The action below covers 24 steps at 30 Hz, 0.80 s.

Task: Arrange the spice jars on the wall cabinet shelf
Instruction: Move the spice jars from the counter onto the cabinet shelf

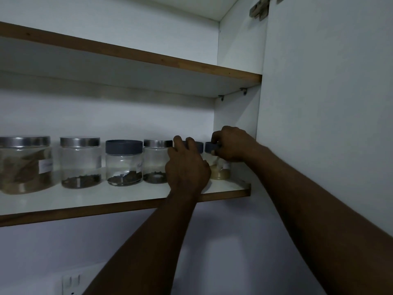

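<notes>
**Two end jars in hand at the right of the lower shelf**

Location: Six spice jars stand in one row along the lower shelf [127, 201] of the wall cabinet. All are upright and near the front edge. From the left they are the large steel-lidded jar [25, 165], a second steel-lidded jar [80, 161], a grey-capped jar of dark seeds [124, 161] and a smaller steel-lidded jar [156, 160]. The two handled jars close the row.

Grip: The left hand [187, 165] is wrapped round the hidden-bodied jar [198, 146]. Its fingers curl over the grey lid, and the hand covers the contents. The right hand [231, 145] grasps the pale-powder jar [221, 172] from above, with fingertips clenched on the lid rim.

Assessment: The pale-powder jar sits close to the cabinet side wall [236, 111], so there is little room left on that side. A grip at the lids suits sliding or turning the jars, probably to even the gaps or bring the labels forward. Which of these is intended cannot be told. The four left jars look settled.

Risk: The handled pair stand just beside each other, so a careless push could knock them together.
</notes>
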Available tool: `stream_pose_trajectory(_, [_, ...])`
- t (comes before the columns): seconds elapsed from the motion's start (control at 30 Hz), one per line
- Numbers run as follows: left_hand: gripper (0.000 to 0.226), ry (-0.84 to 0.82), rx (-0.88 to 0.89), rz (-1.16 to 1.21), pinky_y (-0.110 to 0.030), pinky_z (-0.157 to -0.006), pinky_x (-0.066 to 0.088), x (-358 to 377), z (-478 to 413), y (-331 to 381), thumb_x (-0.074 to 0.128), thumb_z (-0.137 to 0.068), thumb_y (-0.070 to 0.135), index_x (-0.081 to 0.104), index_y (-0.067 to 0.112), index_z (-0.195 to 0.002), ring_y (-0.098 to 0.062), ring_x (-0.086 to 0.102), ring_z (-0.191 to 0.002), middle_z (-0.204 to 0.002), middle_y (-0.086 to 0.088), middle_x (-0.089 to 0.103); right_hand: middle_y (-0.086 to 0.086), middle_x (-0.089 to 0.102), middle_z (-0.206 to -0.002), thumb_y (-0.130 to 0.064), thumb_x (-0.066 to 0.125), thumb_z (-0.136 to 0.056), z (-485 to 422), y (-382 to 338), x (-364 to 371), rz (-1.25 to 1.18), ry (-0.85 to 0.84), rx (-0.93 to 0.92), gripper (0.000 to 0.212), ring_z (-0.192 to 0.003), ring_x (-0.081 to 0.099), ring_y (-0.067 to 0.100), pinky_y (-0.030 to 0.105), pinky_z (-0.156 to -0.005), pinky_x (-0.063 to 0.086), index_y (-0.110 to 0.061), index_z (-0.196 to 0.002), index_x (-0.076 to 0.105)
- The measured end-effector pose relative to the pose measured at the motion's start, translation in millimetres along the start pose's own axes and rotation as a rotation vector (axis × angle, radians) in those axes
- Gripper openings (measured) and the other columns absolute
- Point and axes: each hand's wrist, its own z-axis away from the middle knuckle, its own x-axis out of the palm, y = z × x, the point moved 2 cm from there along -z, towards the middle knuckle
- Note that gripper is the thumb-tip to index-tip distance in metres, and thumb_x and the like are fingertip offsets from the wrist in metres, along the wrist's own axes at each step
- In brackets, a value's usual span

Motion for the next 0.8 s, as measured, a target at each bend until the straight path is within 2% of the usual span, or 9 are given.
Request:
stream_pose_trajectory(0.1, [0.062, -0.014, 0.013, -0.031, -0.032, -0.061, 0.038, 1, -2, -2, 0.071, -0.084, 0.043, 0.045, 0.015, -0.133, -0.032, 0.047, -0.118, -0.137, -0.011, 0.039, 0.007, 0.065, -0.133, -0.026, 0.066, -0.097, -4, 2, -9, -0.035, -0.114, -0.023, 0.039, -0.119, 0.060, 0.025, 0.035, -0.099, 0.049, -0.020, -0.135, 0.064])
stream_pose_trajectory(0.2, [0.064, -0.041, 0.005, -0.050, -0.034, -0.064, 0.042, 3, -3, -5, 0.071, -0.084, 0.043, 0.043, 0.017, -0.135, -0.034, 0.043, -0.124, -0.137, -0.010, 0.040, 0.006, 0.065, -0.136, -0.020, 0.062, -0.098, -4, -1, -9, -0.058, -0.130, -0.027, 0.036, -0.122, 0.059, 0.025, 0.033, -0.101, 0.045, -0.018, -0.134, 0.065])
stream_pose_trajectory(0.4, [0.069, -0.062, 0.016, -0.057, -0.034, -0.065, 0.039, 3, -3, -4, 0.070, -0.084, 0.042, 0.039, 0.017, -0.140, -0.034, 0.040, -0.127, -0.138, -0.008, 0.041, 0.007, 0.069, -0.125, -0.017, 0.062, -0.096, -2, 2, 2, -0.181, -0.066, 0.015, 0.029, -0.110, 0.062, 0.024, 0.029, -0.088, 0.048, -0.017, -0.124, 0.068])
stream_pose_trajectory(0.5, [0.072, -0.078, 0.013, -0.035, -0.037, -0.068, 0.045, 3, -3, -5, 0.070, -0.085, 0.041, 0.036, 0.017, -0.144, -0.035, 0.042, -0.127, -0.143, -0.009, 0.039, 0.006, 0.070, -0.120, -0.020, 0.063, -0.095, -3, 1, 3, -0.225, -0.051, 0.024, 0.025, -0.104, 0.063, 0.023, 0.032, -0.087, 0.052, -0.017, -0.119, 0.071])
stream_pose_trajectory(0.57, [0.073, -0.079, 0.021, -0.021, -0.038, -0.071, 0.049, 3, -2, -5, 0.070, -0.086, 0.040, 0.035, 0.017, -0.146, -0.035, 0.044, -0.126, -0.145, -0.009, 0.037, 0.004, 0.070, -0.114, -0.022, 0.065, -0.094, -3, 1, 4, -0.254, -0.045, 0.026, 0.022, -0.096, 0.062, 0.019, 0.029, -0.079, 0.049, -0.017, -0.114, 0.071])
stream_pose_trajectory(0.67, [0.076, -0.100, 0.037, 0.000, -0.040, -0.075, 0.051, 3, -3, -4, 0.073, -0.085, 0.039, 0.033, 0.018, -0.146, -0.036, 0.047, -0.122, -0.146, -0.010, 0.034, 0.002, 0.065, -0.098, -0.027, 0.069, -0.091, -3, 2, 6, -0.268, -0.005, 0.045, 0.013, -0.086, 0.059, 0.018, 0.023, -0.061, 0.040, -0.021, -0.100, 0.062])
stream_pose_trajectory(0.8, [0.077, -0.138, 0.064, 0.008, -0.041, -0.078, 0.052, 5, -2, -4, 0.076, -0.084, 0.038, 0.033, 0.019, -0.145, -0.038, 0.049, -0.121, -0.149, -0.012, 0.030, 0.002, 0.060, -0.092, -0.023, 0.070, -0.088, -2, 4, 8, -0.277, 0.037, 0.081, 0.017, -0.084, 0.058, 0.020, 0.028, -0.062, 0.041, -0.019, -0.095, 0.055])
